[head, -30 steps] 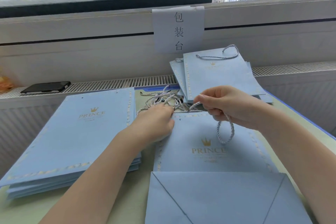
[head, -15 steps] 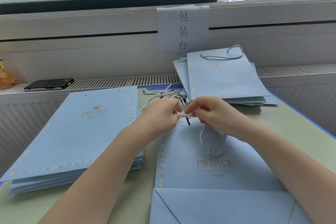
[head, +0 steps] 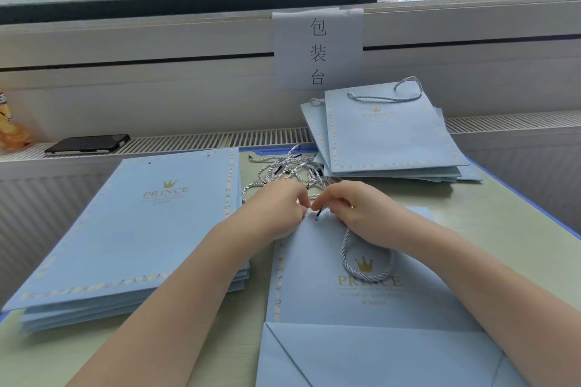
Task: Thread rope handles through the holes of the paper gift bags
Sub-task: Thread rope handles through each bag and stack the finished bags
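I pinch rope tip with right hand just above hole; left hand pinches bag edge, steadying it for threading.

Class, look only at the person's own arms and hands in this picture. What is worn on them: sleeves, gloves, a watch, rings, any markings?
Nothing is worn that the picture shows. The left hand and the right hand are bare, without gloves. Both forearms are bare as far as the frame's lower edge, so no sleeve shows. No watch, bracelet, ring or marking is visible.
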